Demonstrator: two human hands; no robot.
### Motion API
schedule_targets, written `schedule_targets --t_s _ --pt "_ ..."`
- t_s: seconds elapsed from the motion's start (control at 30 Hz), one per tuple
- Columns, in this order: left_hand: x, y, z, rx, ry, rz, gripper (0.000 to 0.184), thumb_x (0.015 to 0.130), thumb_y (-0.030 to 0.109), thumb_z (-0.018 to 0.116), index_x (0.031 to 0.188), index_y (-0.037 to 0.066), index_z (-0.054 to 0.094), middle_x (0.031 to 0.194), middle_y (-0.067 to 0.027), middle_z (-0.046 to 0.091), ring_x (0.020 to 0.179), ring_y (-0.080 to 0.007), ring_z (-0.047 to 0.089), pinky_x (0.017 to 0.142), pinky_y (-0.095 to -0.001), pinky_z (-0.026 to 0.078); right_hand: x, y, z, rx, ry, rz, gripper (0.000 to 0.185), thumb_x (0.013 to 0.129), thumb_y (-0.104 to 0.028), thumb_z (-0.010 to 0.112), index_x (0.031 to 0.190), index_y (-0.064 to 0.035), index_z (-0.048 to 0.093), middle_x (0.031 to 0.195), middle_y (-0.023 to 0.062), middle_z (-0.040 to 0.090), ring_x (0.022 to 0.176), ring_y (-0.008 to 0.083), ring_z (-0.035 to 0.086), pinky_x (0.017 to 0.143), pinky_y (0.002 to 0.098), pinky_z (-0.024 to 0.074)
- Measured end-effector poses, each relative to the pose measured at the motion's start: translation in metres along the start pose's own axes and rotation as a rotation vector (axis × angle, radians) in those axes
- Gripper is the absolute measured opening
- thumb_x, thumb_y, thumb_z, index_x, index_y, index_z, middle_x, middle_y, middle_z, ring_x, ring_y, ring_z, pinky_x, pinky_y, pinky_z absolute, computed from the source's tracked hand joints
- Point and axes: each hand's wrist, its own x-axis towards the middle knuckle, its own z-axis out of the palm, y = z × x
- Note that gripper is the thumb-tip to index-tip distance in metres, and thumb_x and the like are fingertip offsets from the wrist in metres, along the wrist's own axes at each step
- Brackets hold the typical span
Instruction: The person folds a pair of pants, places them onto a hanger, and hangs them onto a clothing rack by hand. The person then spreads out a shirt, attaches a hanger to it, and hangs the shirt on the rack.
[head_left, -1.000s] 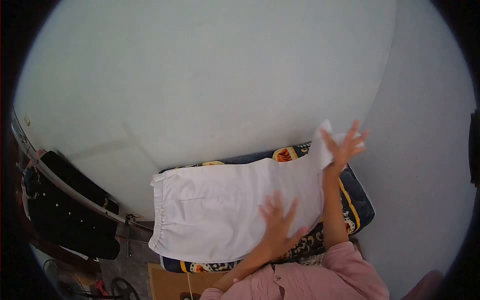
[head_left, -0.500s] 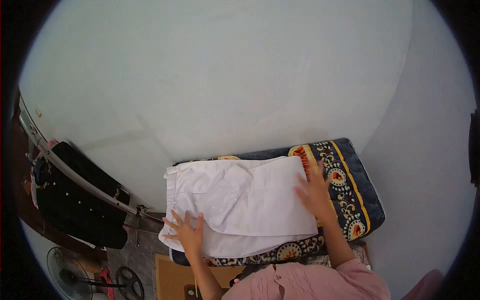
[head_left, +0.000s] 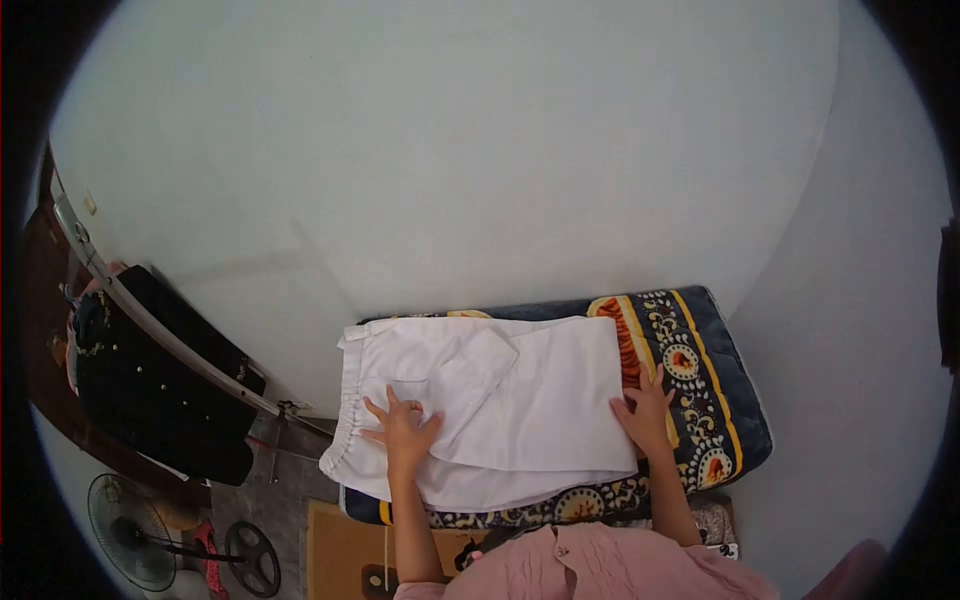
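Observation:
A white garment with a gathered elastic waistband (head_left: 510, 400), probably a skirt, lies folded with its waistband at the left. An overlapping flap shows on its upper layer. My left hand (head_left: 405, 435) rests on the cloth near the waistband, its fingers spread. At the garment's right edge is my right hand (head_left: 645, 420), fingers apart, the thumb at the fabric edge and the other fingers over the patterned blanket. Beneath the garment is that dark blanket or padded mat (head_left: 715, 400), with yellow stripes and round motifs.
A pale wall (head_left: 480, 170) stands right behind the padded surface. Dark clothes (head_left: 160, 400) hang from a metal rail (head_left: 165, 340) at the left. A standing fan (head_left: 130, 530) is at the lower left, near a cardboard piece (head_left: 340, 555) at the front.
My left hand has moved right and slightly up, away from the waistband edge. My right hand has come lower, to the garment's right edge. The cloth looks somewhat smoother.

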Motion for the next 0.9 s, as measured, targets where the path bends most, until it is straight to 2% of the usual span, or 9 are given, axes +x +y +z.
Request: schedule_targets --t_s 0.2,0.3,0.47,0.53,0.6,0.67,0.73,0.8,0.9 --pt "0.004 -0.015 0.001 -0.184 0.192 0.046 0.030 0.069 0.029 0.071 0.085 0.005 0.063 0.146 -0.0157 0.030 0.138 -0.0439 -0.005 0.090 -0.0738 -0.015 0.012 0.026 -0.009 0.259 0.136 -0.097 0.017 0.072 -0.018 0.070 0.081 -0.0040 0.071 0.144 0.0155 0.033 0.139 0.0391 0.008 0.104 0.0652 -0.0011" --pt "-0.006 0.004 -0.009 -0.082 0.135 0.036 0.033 0.069 0.029 0.071 0.085 0.002 0.063 0.146 -0.0157 0.030 0.137 -0.0448 -0.004 0.090 -0.0736 -0.015 0.016 0.047 -0.021 0.428 0.219 -0.101 0.014 0.069 -0.013 0.073 0.078 -0.0017 0.070 0.142 0.0144 0.036 0.139 0.0383 0.010 0.108 0.0574 0.0089" --pt "-0.020 0.013 0.001 -0.056 0.021 0.067 0.040 0.069 0.032 0.071 0.091 0.000 0.064 0.144 -0.0178 0.032 0.137 -0.0467 -0.002 0.090 -0.0737 -0.015 0.013 0.040 -0.052 0.392 0.359 -0.158 0.012 0.069 -0.008 0.072 0.077 -0.0003 0.068 0.138 0.0137 0.043 0.137 0.0386 0.018 0.108 0.0562 0.0131" --pt "-0.026 0.018 0.006 -0.036 -0.001 0.123 0.044 0.069 0.034 0.071 0.096 0.000 0.064 0.143 -0.0189 0.033 0.136 -0.0477 -0.001 0.090 -0.0738 -0.014 0.013 0.040 -0.075 0.200 0.455 -0.175 0.012 0.067 -0.002 0.071 0.078 0.0018 0.066 0.136 0.0145 0.046 0.137 0.0371 0.021 0.108 0.0463 0.0205" --pt "-0.038 0.033 0.003 -0.018 -0.046 0.149 0.050 0.070 0.037 0.071 0.100 -0.002 0.064 0.144 -0.0193 0.032 0.136 -0.0481 -0.002 0.090 -0.0735 -0.015 0.013 0.057 -0.094 0.199 0.537 -0.185 0.009 0.069 -0.005 0.071 0.077 -0.0026 0.068 0.137 0.0086 0.045 0.135 0.0380 0.023 0.108 0.0553 0.0134" --pt "-0.048 0.048 0.003 0.019 -0.196 0.208 0.054 0.071 0.040 0.070 0.102 -0.002 0.064 0.145 -0.0190 0.030 0.135 -0.0492 -0.002 0.090 -0.0733 -0.015 0.006 0.072 -0.110 0.139 0.560 -0.164 0.010 0.070 -0.007 0.071 0.079 -0.0036 0.068 0.139 0.0085 0.043 0.136 0.0381 0.021 0.108 0.0564 0.0128" --pt "-0.049 0.048 0.011 0.035 -0.248 0.215 0.057 0.069 0.043 0.070 0.102 -0.003 0.064 0.145 -0.0200 0.028 0.135 -0.0499 -0.003 0.090 -0.0731 -0.016 -0.003 0.080 -0.120 -0.057 0.450 0.050 0.012 0.072 -0.010 0.071 0.083 -0.0061 0.070 0.142 0.0109 0.038 0.136 0.0380 0.019 0.108 0.0578 0.0120" --pt "-0.049 0.050 0.016 0.103 -0.300 0.235 0.062 0.066 0.045 0.072 0.101 -0.005 0.063 0.146 -0.0219 0.025 0.135 -0.0501 -0.005 0.089 -0.0730 -0.016 -0.009 0.086 -0.115 -0.211 0.328 0.322 0.028 0.075 -0.015 0.069 0.102 -0.0112 0.069 0.148 0.0132 0.025 0.138 0.0361 0.014 0.106 0.0625 0.0103" --pt "-0.044 0.052 0.015 0.118 -0.326 0.227 0.068 0.063 0.048 0.073 0.101 -0.008 0.063 0.147 -0.0235 0.021 0.135 -0.0501 -0.006 0.089 -0.0730 -0.017 -0.023 0.086 -0.100 -0.212 0.257 0.304 0.034 0.075 -0.018 0.069 0.109 -0.0114 0.066 0.149 0.0129 0.023 0.139 0.0357 0.012 0.105 0.0637 0.0095"
